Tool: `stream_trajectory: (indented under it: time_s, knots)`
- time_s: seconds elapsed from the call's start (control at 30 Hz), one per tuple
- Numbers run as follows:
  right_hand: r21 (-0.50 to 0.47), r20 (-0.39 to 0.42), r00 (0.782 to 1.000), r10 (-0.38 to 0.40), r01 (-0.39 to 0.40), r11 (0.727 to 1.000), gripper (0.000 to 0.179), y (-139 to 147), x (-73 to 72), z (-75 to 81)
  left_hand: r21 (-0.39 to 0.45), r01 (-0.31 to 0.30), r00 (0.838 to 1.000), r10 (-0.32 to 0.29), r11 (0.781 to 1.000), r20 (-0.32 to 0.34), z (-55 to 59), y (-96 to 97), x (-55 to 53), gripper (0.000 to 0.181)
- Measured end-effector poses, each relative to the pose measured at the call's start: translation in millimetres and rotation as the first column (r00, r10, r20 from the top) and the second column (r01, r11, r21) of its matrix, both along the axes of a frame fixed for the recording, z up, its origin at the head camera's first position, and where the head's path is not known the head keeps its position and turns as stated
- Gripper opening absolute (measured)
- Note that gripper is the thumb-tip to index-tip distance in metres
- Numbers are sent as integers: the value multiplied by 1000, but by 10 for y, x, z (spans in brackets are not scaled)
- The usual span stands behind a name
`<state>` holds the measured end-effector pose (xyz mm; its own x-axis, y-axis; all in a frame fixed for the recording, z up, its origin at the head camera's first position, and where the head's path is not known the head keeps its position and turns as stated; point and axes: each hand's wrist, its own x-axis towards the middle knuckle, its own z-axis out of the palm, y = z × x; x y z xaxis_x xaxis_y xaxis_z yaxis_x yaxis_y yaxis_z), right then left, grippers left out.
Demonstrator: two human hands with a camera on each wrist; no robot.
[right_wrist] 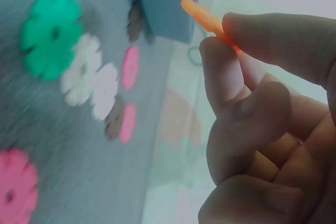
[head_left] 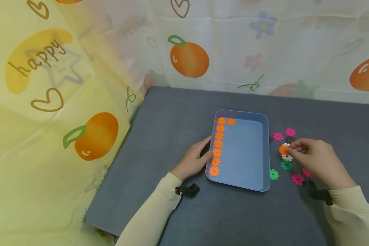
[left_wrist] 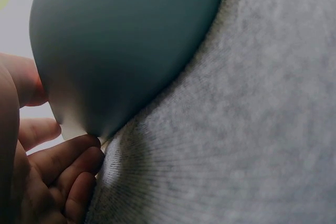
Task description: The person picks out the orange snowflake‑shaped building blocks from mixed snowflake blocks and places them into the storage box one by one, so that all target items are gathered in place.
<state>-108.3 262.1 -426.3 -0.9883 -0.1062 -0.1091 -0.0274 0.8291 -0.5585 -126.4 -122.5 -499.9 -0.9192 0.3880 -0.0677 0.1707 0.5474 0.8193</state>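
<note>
My right hand (head_left: 323, 160) pinches an orange snowflake disc (head_left: 283, 150) between thumb and fingertip, held over the loose discs right of the tray. In the right wrist view this orange disc (right_wrist: 205, 18) shows edge-on, raised off the table. The left hand (head_left: 191, 161) holds the left wall of a blue rectangular tray (head_left: 243, 155), thumb at the rim and fingers along the outside. Inside the tray, a column of orange snowflake discs (head_left: 218, 144) runs along the left wall. One more orange disc (head_left: 231, 121) lies beside the column's far end.
On the grey table (head_left: 172, 112), right of the tray, lie loose discs: pink (head_left: 290, 132), dark green (head_left: 286, 165), light green (head_left: 274, 174), white (head_left: 287, 158) and brown (head_left: 290, 139). A printed cloth (head_left: 221, 44) hangs behind the table, and a yellowish one (head_left: 24, 143) at left.
</note>
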Motion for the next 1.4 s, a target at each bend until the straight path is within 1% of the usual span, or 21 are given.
stream_trajectory:
  time_s: [0.13,0.23,0.6,0.77,0.9,1.03,1.17,1.27,1.4]
  knots:
    - [-17,-35,999,5,-5,1000,33,-137,-131,55,1,0,1000,0,1000,-5,-8,-11,0,62]
    - [-36,-42,999,15,-16,999,33,-243,-224,98,-2,-1,1000,1,1000,-7,-19,-17,1,62]
    - [-99,-28,999,42,-44,994,25,-629,-553,172,7,3,1000,-3,1000,-12,-30,-33,-9,61]
    - [-123,11,998,61,-59,991,26,-781,-714,195,4,-1,1000,2,1000,-13,-27,-46,-11,62]
    - [-149,39,996,79,-73,986,26,-891,-843,146,0,-4,1000,4,1000,-12,-27,-53,-6,63]
    - [-163,72,994,85,-72,984,27,-975,-941,45,1,2,1000,-2,1000,-10,-17,-56,-10,62]
    - [-172,112,990,82,-62,983,27,-1063,-1003,-37,-6,10,1000,-10,1000,-17,11,-49,-21,63]
    - [-176,121,990,77,-55,983,27,-1134,-1030,-75,-11,10,1000,-11,1000,-19,19,-34,-17,63]
    - [-182,115,991,71,-50,982,26,-1215,-1067,-137,-11,9,1000,-9,1000,-3,2,-22,-2,63]
